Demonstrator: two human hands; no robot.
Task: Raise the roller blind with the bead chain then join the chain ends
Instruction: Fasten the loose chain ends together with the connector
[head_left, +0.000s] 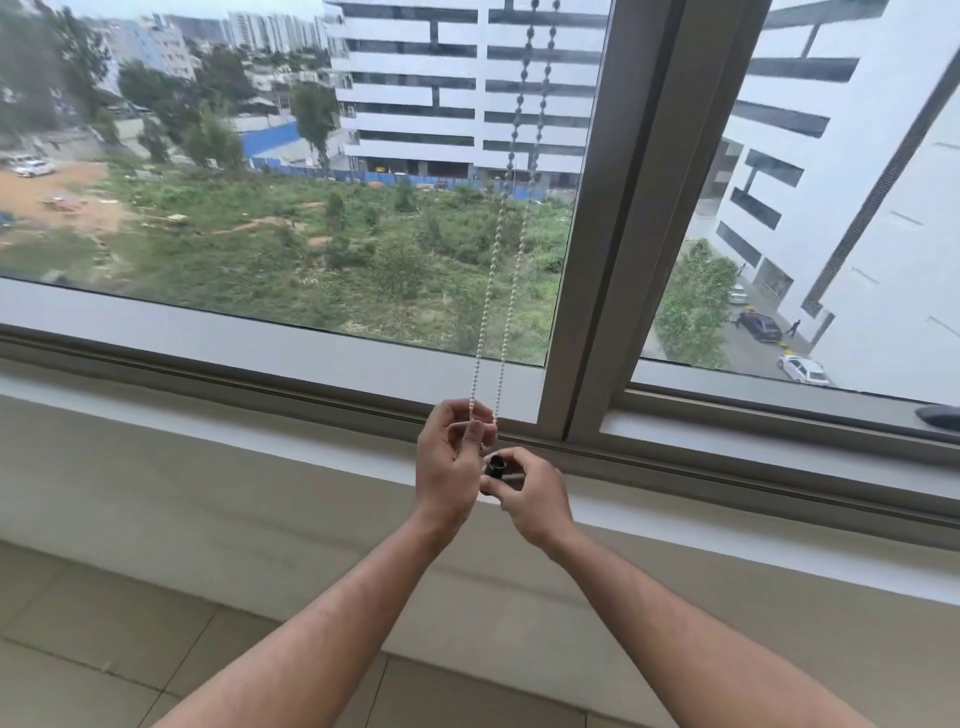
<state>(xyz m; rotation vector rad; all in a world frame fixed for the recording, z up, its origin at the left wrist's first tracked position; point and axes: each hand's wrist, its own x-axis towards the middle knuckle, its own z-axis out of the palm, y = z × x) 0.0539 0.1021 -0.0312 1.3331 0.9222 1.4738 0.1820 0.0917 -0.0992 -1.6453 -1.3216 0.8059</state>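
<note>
Bead chain (498, 291) ends are pinched in the left hand (449, 465) while a dark connector (494, 466) is gripped by the right hand (532, 493); both are best aligned squarely before pressing.

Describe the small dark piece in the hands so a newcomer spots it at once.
Follow the window's vertical frame post down to the two hands. The right hand pinches a short dark cylinder, the only black item among the white bead chain strands.

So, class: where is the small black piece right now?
Head view, low centre: the black piece is pinched in the right hand, just below the left hand holding the chain.
</note>
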